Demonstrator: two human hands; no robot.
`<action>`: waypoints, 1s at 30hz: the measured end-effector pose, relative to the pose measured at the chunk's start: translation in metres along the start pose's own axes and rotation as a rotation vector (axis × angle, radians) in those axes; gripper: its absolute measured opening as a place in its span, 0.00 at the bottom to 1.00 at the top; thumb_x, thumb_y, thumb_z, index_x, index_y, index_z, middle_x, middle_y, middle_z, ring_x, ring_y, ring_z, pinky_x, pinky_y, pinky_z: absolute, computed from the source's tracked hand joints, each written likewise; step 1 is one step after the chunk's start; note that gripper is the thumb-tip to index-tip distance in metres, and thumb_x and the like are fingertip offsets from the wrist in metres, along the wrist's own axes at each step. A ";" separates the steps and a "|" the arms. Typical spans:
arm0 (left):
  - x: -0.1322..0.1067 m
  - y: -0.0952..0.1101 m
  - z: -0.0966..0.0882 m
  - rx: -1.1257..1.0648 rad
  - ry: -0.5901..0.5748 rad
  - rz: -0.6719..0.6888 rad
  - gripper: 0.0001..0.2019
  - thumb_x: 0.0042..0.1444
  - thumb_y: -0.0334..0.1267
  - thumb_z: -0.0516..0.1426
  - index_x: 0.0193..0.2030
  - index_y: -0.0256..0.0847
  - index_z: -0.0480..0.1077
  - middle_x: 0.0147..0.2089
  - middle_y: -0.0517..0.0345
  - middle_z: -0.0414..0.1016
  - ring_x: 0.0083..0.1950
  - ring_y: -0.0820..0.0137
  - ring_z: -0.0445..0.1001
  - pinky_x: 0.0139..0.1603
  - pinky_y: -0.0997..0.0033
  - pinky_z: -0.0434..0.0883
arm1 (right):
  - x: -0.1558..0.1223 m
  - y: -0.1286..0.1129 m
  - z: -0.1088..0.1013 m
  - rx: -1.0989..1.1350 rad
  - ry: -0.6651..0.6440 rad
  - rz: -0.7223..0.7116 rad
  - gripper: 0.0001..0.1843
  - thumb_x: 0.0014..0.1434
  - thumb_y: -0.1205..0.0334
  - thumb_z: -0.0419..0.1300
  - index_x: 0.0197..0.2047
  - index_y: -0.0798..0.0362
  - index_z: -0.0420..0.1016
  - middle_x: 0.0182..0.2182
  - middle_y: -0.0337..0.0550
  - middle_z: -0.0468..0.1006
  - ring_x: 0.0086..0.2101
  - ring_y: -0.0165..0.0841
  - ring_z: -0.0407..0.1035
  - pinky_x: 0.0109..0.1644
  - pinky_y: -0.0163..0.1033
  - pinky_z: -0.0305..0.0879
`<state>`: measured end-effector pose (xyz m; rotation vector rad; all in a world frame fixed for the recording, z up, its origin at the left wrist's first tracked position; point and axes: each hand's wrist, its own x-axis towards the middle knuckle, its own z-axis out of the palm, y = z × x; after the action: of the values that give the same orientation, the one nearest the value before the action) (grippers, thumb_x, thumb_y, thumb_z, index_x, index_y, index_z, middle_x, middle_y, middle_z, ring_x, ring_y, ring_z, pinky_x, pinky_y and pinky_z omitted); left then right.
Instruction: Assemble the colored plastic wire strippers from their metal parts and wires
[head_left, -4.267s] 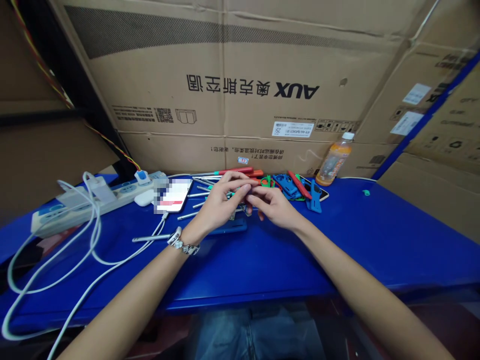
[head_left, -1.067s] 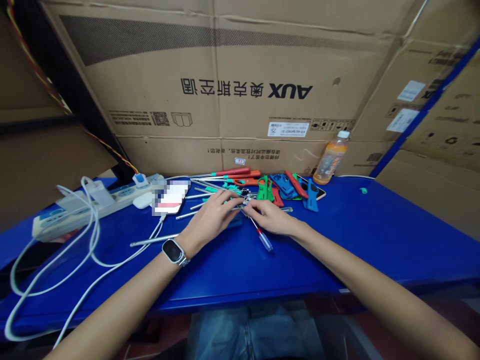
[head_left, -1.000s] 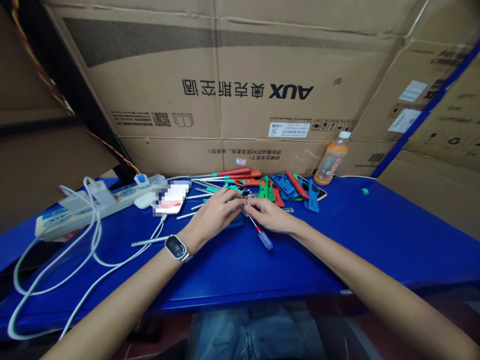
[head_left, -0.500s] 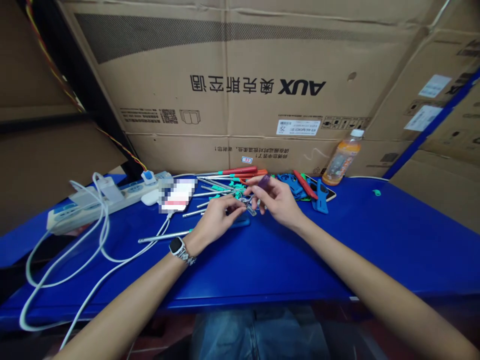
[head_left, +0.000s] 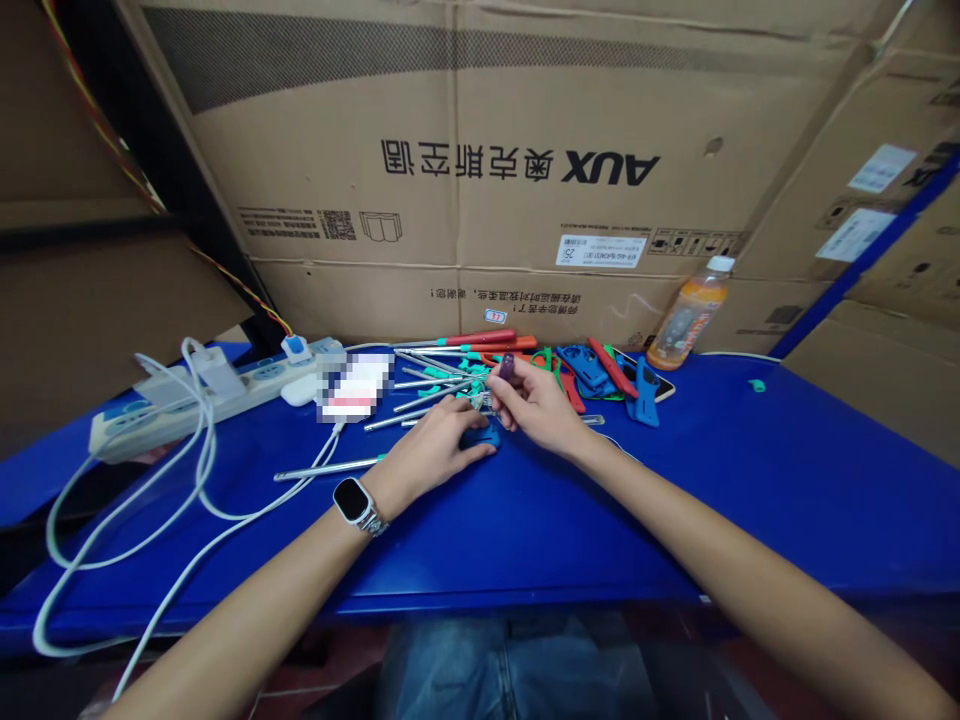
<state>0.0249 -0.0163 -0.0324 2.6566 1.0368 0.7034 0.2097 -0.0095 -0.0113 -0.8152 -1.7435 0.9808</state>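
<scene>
My left hand (head_left: 435, 450) lies on a dark blue flat object (head_left: 480, 436) on the blue table (head_left: 750, 480), fingers curled over it, with a smartwatch (head_left: 350, 499) on the wrist. My right hand (head_left: 536, 405) is closed around a small screwdriver with a purple handle (head_left: 508, 366), held upright with its tip down by the left fingertips. Several long screwdrivers (head_left: 435, 385) with red and green handles lie just behind both hands.
A white power strip (head_left: 150, 410) with white cables (head_left: 112, 540) sits at the left. A phone (head_left: 352, 385) lies beside it. Red, green and blue plastic tools (head_left: 600, 370) and an orange drink bottle (head_left: 686, 315) stand at the back, before large cardboard boxes (head_left: 487, 160).
My right hand lifted the small screwdriver off the table and turned it upright, handle up. My left hand settled flat onto the dark blue object.
</scene>
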 end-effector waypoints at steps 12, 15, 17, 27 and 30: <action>0.001 0.005 -0.003 0.056 -0.055 -0.010 0.13 0.63 0.41 0.59 0.51 0.38 0.74 0.48 0.46 0.73 0.52 0.56 0.71 0.56 0.54 0.70 | -0.004 -0.009 -0.006 0.016 -0.027 -0.028 0.18 0.68 0.43 0.49 0.54 0.43 0.63 0.32 0.36 0.74 0.20 0.25 0.68 0.21 0.33 0.64; 0.001 0.006 -0.003 0.042 -0.052 -0.024 0.13 0.63 0.40 0.59 0.51 0.38 0.74 0.49 0.46 0.73 0.53 0.56 0.71 0.57 0.54 0.70 | 0.000 -0.015 -0.006 0.051 0.004 -0.007 0.16 0.63 0.45 0.57 0.45 0.48 0.66 0.37 0.40 0.77 0.20 0.25 0.69 0.17 0.32 0.60; 0.001 0.005 -0.002 0.022 -0.051 -0.025 0.13 0.62 0.40 0.60 0.51 0.38 0.74 0.49 0.46 0.73 0.54 0.56 0.71 0.58 0.54 0.69 | 0.004 -0.019 -0.004 0.085 -0.001 0.021 0.17 0.59 0.46 0.62 0.39 0.50 0.65 0.35 0.41 0.77 0.19 0.26 0.69 0.16 0.32 0.59; 0.001 0.003 -0.001 -0.014 -0.047 -0.044 0.13 0.62 0.41 0.60 0.51 0.38 0.74 0.50 0.46 0.73 0.54 0.55 0.71 0.58 0.54 0.69 | 0.006 -0.017 0.004 0.167 0.054 -0.032 0.21 0.61 0.41 0.58 0.41 0.51 0.67 0.30 0.36 0.75 0.15 0.22 0.66 0.17 0.31 0.61; 0.001 0.002 -0.001 -0.021 -0.038 -0.033 0.13 0.61 0.41 0.60 0.50 0.38 0.74 0.49 0.47 0.73 0.54 0.55 0.71 0.57 0.54 0.70 | 0.005 -0.018 -0.001 0.173 0.009 -0.025 0.21 0.60 0.41 0.59 0.41 0.52 0.70 0.34 0.39 0.77 0.19 0.23 0.70 0.20 0.32 0.65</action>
<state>0.0267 -0.0174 -0.0307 2.6184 1.0544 0.6507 0.2074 -0.0130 0.0065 -0.6843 -1.6314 1.0930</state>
